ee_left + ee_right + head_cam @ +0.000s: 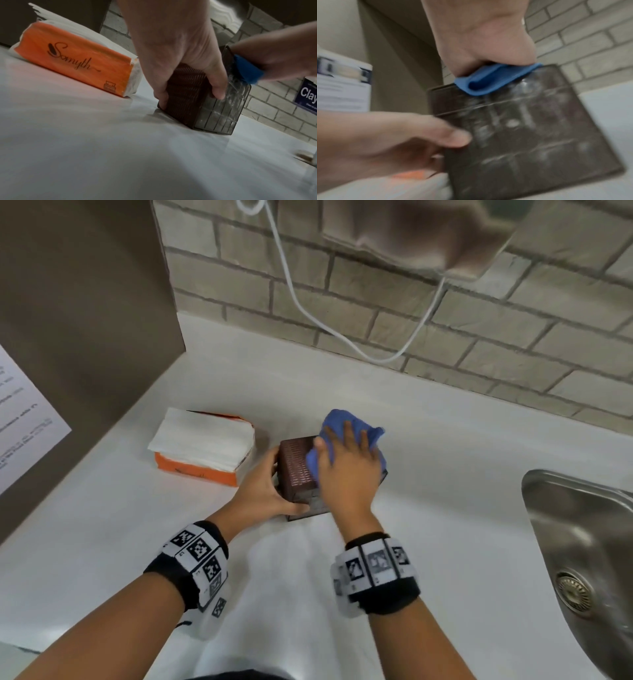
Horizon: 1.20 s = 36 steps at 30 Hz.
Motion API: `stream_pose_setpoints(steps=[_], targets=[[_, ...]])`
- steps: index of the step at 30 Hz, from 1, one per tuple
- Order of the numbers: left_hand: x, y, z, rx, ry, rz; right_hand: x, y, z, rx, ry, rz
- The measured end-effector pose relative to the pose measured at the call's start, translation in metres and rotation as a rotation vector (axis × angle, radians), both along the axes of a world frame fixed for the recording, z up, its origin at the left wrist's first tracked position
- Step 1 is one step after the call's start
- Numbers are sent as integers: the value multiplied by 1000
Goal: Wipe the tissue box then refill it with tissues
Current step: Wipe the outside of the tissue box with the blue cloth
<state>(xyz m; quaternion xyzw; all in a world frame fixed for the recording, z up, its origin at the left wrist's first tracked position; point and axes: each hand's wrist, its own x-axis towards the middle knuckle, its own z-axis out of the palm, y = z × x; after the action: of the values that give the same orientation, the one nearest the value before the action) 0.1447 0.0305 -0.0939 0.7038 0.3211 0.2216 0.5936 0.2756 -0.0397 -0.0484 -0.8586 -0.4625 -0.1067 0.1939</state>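
Observation:
A dark brown woven tissue box [296,468] [187,98] [522,135] stands on its side on the white counter [308,577]. My left hand [263,491] [180,54] grips its left end, thumb on the near face and fingers curled behind. My right hand [349,463] [479,40] lies flat on a blue cloth [339,433] [247,69] [489,79] and presses it onto the box's top face. An orange pack of white tissues [205,446] [72,59] lies to the left of the box, apart from it.
A steel sink [582,542] is sunk into the counter at the right. The brick wall [445,320] runs along the back with a white cable [308,309] hanging on it. A brown panel [85,320] with a paper sheet [24,419] closes the left side.

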Motion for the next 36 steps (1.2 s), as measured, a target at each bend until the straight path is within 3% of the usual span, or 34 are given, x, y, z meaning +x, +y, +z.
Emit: stream_pose_setpoints(steps=[3, 5, 10, 12, 15, 16, 17, 18, 21, 23, 26, 28, 32, 34, 36], targets=[[0, -2, 3, 75, 18, 21, -49, -1, -8, -26, 36, 186], [-2, -4, 6, 89, 4, 15, -50, -4, -9, -26, 38, 277], [-2, 1, -2, -40, -25, 7, 17, -17, 8, 79, 121, 134], [-2, 3, -2, -45, -6, -2, 41, -23, 7, 93, 384, 20], [-3, 4, -1, -43, 20, 3, 63, -30, 10, 254, 1095, -64], [-2, 5, 0, -42, 17, 2, 67, -29, 13, 280, 1187, -68], [-1, 5, 0, -39, 8, 0, 66, -27, 15, 258, 1167, -68], [-1, 5, 0, -35, 7, -1, 61, -24, 14, 162, 1010, -70], [0, 5, 0, -33, -5, -9, 20, -14, 8, -85, 242, -34], [0, 3, 1, -16, -21, -11, -17, -6, 4, -105, 80, 79], [0, -2, 6, 114, 10, 13, -55, 3, -3, -104, 84, 248], [-1, -3, 8, 124, -8, 3, -50, 1, -1, -34, 95, 288], [-7, 3, 4, -69, -78, -31, 0, -17, 7, 67, 222, 123], [-10, 4, 5, -148, -93, -50, 29, -27, 23, 69, 461, 28], [-16, 7, 6, -233, -113, -62, 47, -38, 41, 154, 938, 40]])
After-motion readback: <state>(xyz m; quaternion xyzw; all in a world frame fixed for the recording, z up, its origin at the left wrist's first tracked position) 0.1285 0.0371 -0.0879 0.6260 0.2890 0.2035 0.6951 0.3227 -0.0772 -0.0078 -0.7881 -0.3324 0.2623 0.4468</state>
